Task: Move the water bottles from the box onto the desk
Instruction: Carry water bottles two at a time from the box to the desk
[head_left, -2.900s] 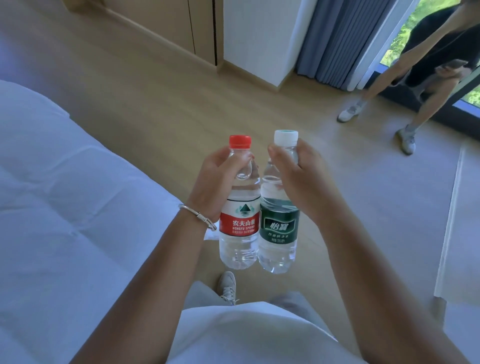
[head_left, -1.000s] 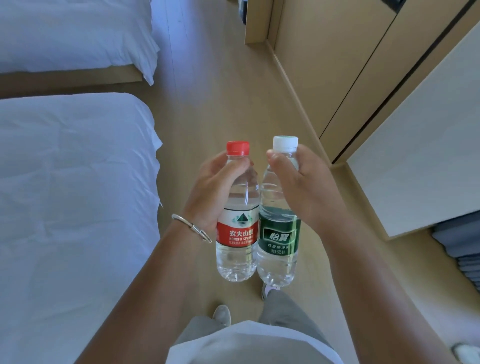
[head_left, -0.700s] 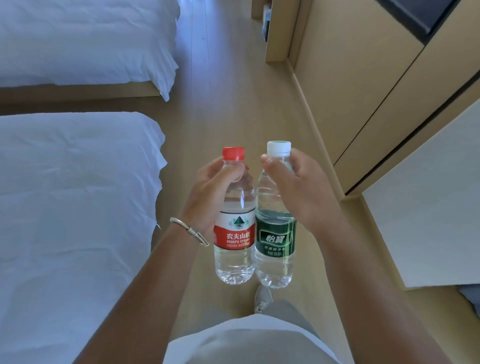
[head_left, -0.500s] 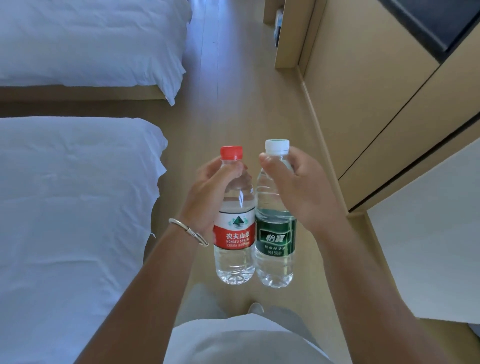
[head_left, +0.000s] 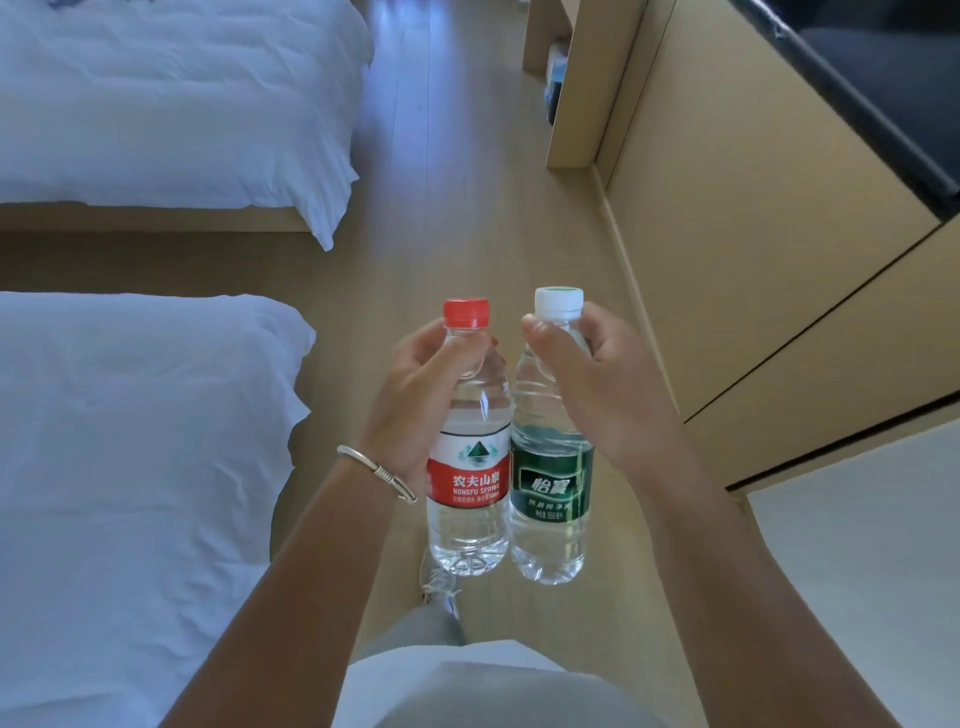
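Observation:
My left hand (head_left: 415, 395) grips the upper part of a clear water bottle with a red cap and red label (head_left: 467, 488). Beside it, my right hand (head_left: 597, 395) grips the neck of a clear water bottle with a white cap and green label (head_left: 550, 499). Both bottles hang upright side by side in front of my waist, above the wooden floor. No box shows in this view, and I cannot make out a desk top.
Two beds with white bedding lie on the left, the near bed (head_left: 130, 467) and the far bed (head_left: 171, 104). A wooden floor aisle (head_left: 467, 208) runs ahead. Tan cabinets (head_left: 753, 234) line the right, with a white panel (head_left: 857, 571) nearer me.
The view has turned from a window side with a standing person to the aisle between beds and cabinets, then advanced along it. Both hands have kept hold of their bottles throughout.

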